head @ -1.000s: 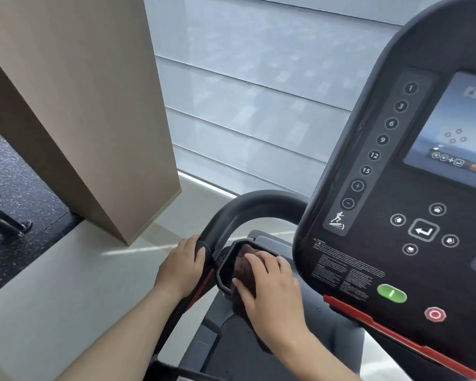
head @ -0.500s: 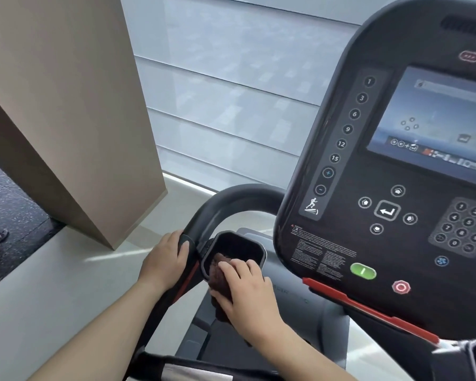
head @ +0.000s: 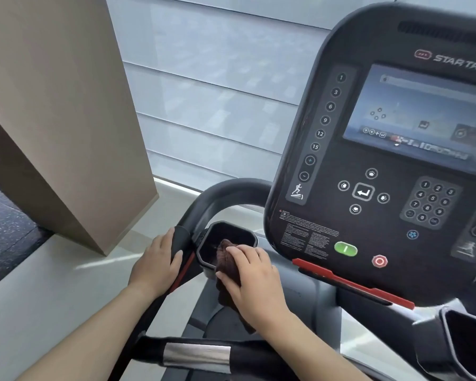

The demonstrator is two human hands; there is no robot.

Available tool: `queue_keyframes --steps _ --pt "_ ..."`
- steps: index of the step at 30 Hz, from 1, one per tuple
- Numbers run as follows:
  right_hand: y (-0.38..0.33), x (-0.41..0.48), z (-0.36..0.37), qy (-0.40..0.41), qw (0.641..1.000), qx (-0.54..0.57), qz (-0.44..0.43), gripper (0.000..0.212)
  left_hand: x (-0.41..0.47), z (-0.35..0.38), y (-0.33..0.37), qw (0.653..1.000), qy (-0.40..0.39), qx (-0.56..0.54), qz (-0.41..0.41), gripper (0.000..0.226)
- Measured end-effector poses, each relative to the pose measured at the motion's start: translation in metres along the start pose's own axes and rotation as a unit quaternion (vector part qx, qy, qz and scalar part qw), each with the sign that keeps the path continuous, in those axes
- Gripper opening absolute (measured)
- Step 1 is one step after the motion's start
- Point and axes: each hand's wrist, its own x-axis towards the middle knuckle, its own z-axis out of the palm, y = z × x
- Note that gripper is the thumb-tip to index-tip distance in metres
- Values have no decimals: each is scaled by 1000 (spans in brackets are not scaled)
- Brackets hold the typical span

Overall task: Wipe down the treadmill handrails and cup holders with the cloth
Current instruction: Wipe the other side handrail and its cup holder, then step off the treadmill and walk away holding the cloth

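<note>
The black left cup holder sits below the console's left edge. A dark brown cloth drapes over its near rim, partly inside the cup. My right hand presses on the cloth at that rim. My left hand is wrapped around the black left handrail, just left of the cup holder. A second cup holder shows at the lower right. The front grip bar, with a silver sensor plate, crosses the bottom of the view.
The black console with screen, keypad, green start and red stop buttons fills the right. A red safety bar runs under it. A beige wooden pillar stands at the left, with window blinds behind and a pale ledge below.
The view has shifted right, showing more of the console. My right hand has drawn the cloth back from inside the cup holder to its near rim. My left hand stays on the handrail.
</note>
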Motion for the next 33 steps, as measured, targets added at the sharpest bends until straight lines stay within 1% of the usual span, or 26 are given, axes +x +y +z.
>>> queue_keyframes --steps 5,11,14,17,21,26,30,33 --pt "-13 -11 -5 24 1000 8 19 48 -30 -4 -9 1000 1 22 21 59" --pt "-38 -38 -20 78 996 27 31 47 -72 -16 -20 998 -19 30 50 55" --pt "-51 -59 -29 113 992 32 41 44 -97 -23 -17 996 -24 30 86 52" --pt "-64 -86 -33 130 990 29 51 42 -125 -30 -16 989 -33 21 141 49" --pt "-80 -131 -26 137 988 25 71 42 -164 -38 -12 980 -48 -13 193 45" --pt "-90 -194 -6 128 983 28 131 44 -209 -37 -2 963 -83 -52 250 41" --pt "-93 -239 4 115 979 28 164 45 -242 -31 4 955 -110 -84 263 43" --pt "-94 -269 7 119 975 27 183 44 -263 -26 9 943 -146 -71 292 43"
